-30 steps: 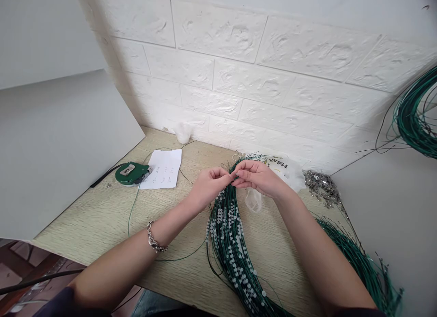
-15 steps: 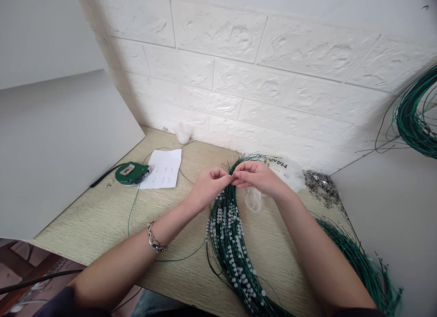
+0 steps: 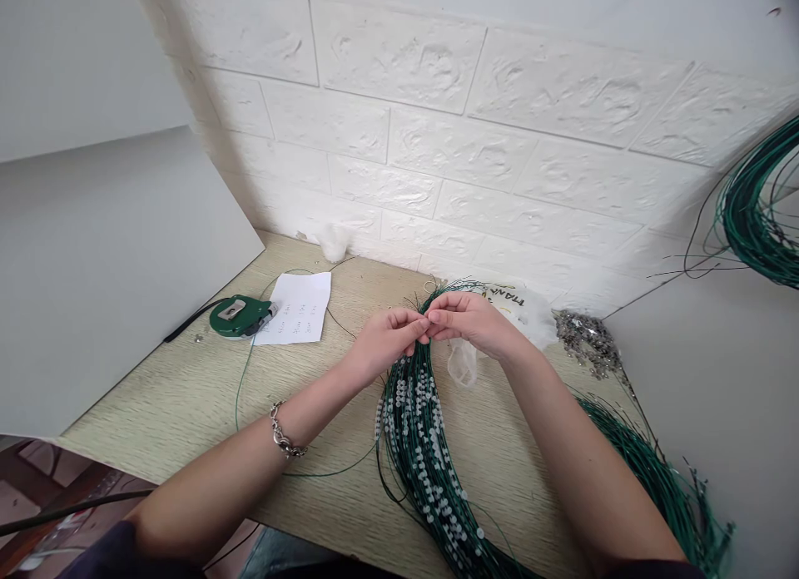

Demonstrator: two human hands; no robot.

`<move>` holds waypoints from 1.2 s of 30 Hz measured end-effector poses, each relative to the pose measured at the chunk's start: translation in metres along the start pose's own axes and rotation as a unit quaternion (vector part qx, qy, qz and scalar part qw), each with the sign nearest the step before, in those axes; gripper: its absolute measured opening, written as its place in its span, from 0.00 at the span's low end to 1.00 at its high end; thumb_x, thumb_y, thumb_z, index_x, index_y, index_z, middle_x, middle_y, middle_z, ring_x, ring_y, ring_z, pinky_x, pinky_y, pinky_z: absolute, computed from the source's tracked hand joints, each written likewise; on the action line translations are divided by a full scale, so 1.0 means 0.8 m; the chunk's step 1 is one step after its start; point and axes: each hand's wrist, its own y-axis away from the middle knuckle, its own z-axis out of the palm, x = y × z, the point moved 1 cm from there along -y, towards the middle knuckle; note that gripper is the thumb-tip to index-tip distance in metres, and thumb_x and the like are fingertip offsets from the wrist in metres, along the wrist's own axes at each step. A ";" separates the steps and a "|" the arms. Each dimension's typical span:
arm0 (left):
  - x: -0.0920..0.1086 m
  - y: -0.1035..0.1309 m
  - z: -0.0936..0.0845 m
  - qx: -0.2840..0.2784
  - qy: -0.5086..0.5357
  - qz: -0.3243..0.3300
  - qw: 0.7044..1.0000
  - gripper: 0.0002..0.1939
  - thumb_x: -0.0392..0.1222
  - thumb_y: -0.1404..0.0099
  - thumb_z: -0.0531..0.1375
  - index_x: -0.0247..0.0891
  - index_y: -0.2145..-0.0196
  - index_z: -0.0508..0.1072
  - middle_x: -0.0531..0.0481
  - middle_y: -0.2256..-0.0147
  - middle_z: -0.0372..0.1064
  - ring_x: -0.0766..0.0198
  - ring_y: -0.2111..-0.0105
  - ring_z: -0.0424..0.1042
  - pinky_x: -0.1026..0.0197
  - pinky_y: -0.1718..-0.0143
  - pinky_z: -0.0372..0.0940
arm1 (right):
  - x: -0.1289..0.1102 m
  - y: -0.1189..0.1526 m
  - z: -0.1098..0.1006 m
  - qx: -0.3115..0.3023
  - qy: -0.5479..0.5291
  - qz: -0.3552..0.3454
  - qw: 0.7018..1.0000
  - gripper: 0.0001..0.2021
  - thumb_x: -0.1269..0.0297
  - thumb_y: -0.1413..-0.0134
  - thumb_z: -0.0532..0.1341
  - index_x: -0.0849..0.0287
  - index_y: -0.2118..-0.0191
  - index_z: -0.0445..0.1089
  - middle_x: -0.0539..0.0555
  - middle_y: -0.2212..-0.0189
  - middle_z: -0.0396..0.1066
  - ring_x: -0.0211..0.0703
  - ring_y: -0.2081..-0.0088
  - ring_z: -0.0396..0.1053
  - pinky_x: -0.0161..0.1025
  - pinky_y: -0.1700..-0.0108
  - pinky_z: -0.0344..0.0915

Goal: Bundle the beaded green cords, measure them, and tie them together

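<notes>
Green cord bundle (image 3: pixel 424 471), one, its white beads (image 3: pixel 437 437) too many to count, lies at the middle of the table, running from beneath the fingers to the near edge. Two hands, left hand (image 3: pixel 385 342) and right hand (image 3: pixel 474 323), meet over its far end, thumbs and fingertips pinched closed; what sits between them is too small to tell. One chain bracelet (image 3: pixel 284 437) circles the left wrist. Leftward lie one paper sheet (image 3: pixel 296 309) and one green tape measure (image 3: pixel 235 316); rightward, one silvery heap (image 3: pixel 587 343) and two more green bundles (image 3: pixel 655 462). Pale, wood-grained table (image 3: pixel 181 396) meets a white brick-patterned wall (image 3: pixel 405 138).
</notes>
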 end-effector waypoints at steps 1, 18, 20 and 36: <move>-0.001 0.000 0.000 -0.004 0.012 -0.004 1.000 0.16 0.51 0.46 0.56 0.32 0.77 0.67 0.55 0.85 0.56 0.77 0.86 0.50 0.71 0.85 0.42 | 0.000 0.000 0.000 -0.003 -0.001 -0.003 1.000 0.12 0.58 0.59 0.63 0.62 0.72 0.66 0.52 0.76 0.71 0.36 0.71 0.70 0.34 0.65 0.65; 0.005 0.002 -0.002 -0.041 0.194 -0.024 0.980 0.13 0.45 0.50 0.62 0.31 0.77 0.66 0.55 0.80 0.59 0.81 0.86 0.47 0.73 0.88 0.38 | -0.006 0.001 0.018 0.060 -0.008 -0.075 0.995 0.15 0.53 0.60 0.62 0.61 0.71 0.67 0.53 0.67 0.68 0.36 0.67 0.65 0.34 0.65 0.63; 0.005 0.002 -0.003 -0.030 0.227 -0.028 0.973 0.12 0.44 0.50 0.62 0.31 0.76 0.66 0.55 0.80 0.58 0.81 0.86 0.47 0.74 0.89 0.37 | -0.003 -0.001 0.023 0.092 -0.034 -0.084 0.992 0.16 0.50 0.58 0.60 0.59 0.70 0.64 0.51 0.69 0.67 0.34 0.70 0.65 0.34 0.67 0.63; 0.007 -0.002 -0.002 0.088 0.389 0.011 0.917 0.05 0.34 0.42 0.53 0.32 0.73 0.67 0.50 0.66 0.64 0.71 0.69 0.63 0.69 0.69 0.61 | 0.005 0.003 0.077 0.272 0.271 -0.168 0.908 0.09 0.59 0.57 0.59 0.57 0.69 0.65 0.48 0.74 0.60 0.37 0.71 0.57 0.35 0.68 0.55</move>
